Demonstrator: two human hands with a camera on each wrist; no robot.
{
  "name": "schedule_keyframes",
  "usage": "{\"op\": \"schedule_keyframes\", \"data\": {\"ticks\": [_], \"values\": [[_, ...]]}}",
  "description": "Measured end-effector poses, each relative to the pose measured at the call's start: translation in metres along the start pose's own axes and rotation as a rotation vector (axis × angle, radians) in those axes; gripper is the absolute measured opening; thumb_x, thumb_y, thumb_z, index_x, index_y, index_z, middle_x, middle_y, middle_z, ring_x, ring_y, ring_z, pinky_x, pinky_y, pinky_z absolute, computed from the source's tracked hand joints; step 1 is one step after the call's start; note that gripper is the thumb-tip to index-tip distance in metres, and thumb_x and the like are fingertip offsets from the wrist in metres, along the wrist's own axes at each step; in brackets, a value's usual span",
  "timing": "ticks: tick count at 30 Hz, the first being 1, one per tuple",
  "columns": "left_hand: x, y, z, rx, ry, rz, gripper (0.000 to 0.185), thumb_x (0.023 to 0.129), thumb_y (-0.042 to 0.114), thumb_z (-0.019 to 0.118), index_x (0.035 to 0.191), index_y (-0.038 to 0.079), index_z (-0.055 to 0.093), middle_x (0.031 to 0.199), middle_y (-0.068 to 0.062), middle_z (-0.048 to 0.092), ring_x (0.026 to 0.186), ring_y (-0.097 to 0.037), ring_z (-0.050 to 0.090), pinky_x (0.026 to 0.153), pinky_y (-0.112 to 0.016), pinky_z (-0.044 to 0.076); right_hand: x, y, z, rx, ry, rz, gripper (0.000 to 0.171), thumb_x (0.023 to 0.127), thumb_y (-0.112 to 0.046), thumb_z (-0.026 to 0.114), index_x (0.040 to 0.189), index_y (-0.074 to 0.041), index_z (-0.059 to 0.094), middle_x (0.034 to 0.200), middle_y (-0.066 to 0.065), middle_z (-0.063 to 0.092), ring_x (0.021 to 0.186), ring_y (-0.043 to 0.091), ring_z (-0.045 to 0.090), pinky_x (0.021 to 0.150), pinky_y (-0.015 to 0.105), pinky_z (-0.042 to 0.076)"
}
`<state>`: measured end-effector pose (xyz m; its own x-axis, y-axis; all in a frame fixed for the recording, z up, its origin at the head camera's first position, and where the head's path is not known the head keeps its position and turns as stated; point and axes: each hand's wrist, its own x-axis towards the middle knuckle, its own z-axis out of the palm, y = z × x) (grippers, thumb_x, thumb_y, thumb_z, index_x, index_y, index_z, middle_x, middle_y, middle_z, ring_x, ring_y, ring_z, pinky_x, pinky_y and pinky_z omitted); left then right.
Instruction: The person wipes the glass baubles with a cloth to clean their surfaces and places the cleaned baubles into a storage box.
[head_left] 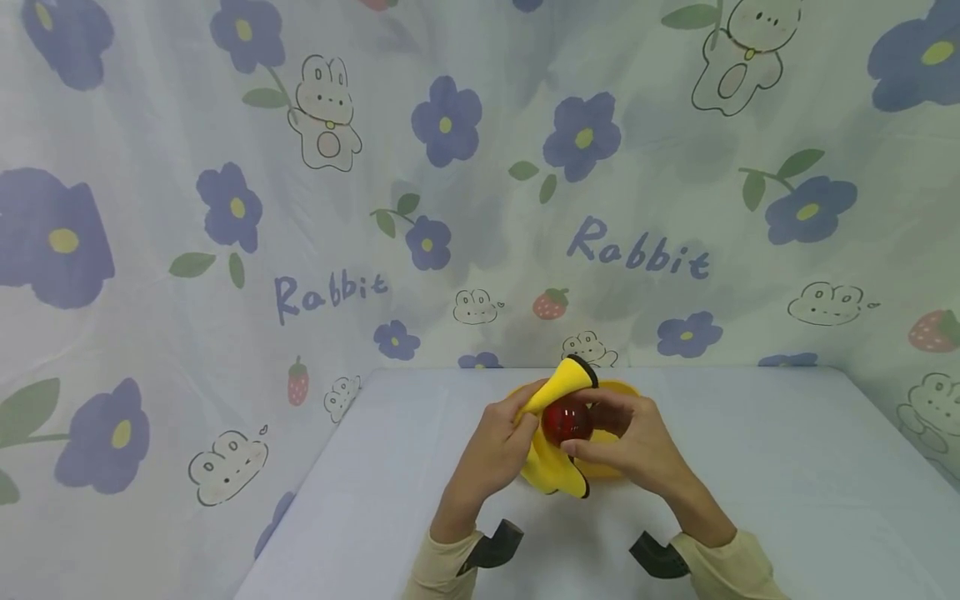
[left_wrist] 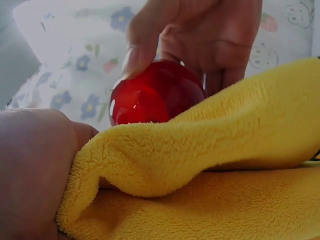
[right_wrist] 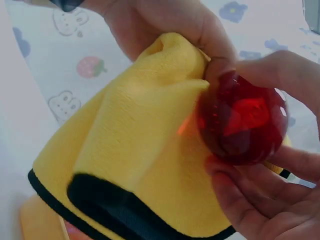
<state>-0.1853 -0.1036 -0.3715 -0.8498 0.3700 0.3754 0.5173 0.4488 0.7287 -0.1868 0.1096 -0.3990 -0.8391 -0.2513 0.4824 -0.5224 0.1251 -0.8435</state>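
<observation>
A glossy, see-through red ball (head_left: 567, 422) is pinched by my right hand (head_left: 647, 446), thumb on one side and fingers on the other. My left hand (head_left: 491, 446) grips a bunched yellow cloth (head_left: 550, 468) with black edging. The fleecy cloth lies against the ball in the right wrist view, and its folds hide the ball's lower part in the left wrist view. One end of the cloth sticks up past the left fingers and another hangs below them. Both hands are close together over the table.
Behind the hands stands a yellow container (head_left: 626, 387), mostly hidden by them. Something reddish (right_wrist: 76, 233) shows inside it in the right wrist view. A white table (head_left: 750, 467) reaches back to a curtain (head_left: 510, 208) printed with flowers and rabbits.
</observation>
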Motion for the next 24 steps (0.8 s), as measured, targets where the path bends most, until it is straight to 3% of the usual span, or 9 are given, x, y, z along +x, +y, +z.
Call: {"op": "schedule_keyframes", "data": {"ticks": [6,12,24], "values": [[0.0005,0.0001,0.0028,-0.020,-0.027,-0.042,0.051,0.101,0.013,0.043,0.151,0.013,0.052,0.115,-0.006,0.071,0.073,-0.010,0.062,0.071,-0.022,0.057,0.0000,0.0004,-0.0011,0.029,0.081,-0.030,0.050,0.079,-0.004,0.086,0.125,-0.006,0.069,0.122,0.014,0.070,0.096,0.013,0.072,0.090,0.023,0.059],[0.0007,0.0039,0.0044,-0.014,-0.049,-0.052,0.049,0.100,0.016,0.044,0.148,0.012,0.054,0.100,-0.006,0.067,0.068,-0.010,0.061,0.066,-0.023,0.057,0.0013,-0.0026,-0.0015,0.015,0.150,0.013,0.055,0.079,-0.005,0.086,0.130,-0.005,0.064,0.128,0.016,0.066,0.105,0.005,0.071,0.093,0.016,0.055],[-0.0026,0.0097,0.0045,0.028,-0.063,-0.084,0.045,0.100,0.017,0.046,0.143,0.010,0.056,0.095,-0.005,0.065,0.069,-0.010,0.060,0.065,-0.022,0.056,0.0042,0.0005,-0.0023,0.025,0.191,0.061,0.057,0.079,-0.004,0.086,0.131,-0.003,0.060,0.130,0.016,0.064,0.111,0.001,0.066,0.095,0.015,0.053]]}}
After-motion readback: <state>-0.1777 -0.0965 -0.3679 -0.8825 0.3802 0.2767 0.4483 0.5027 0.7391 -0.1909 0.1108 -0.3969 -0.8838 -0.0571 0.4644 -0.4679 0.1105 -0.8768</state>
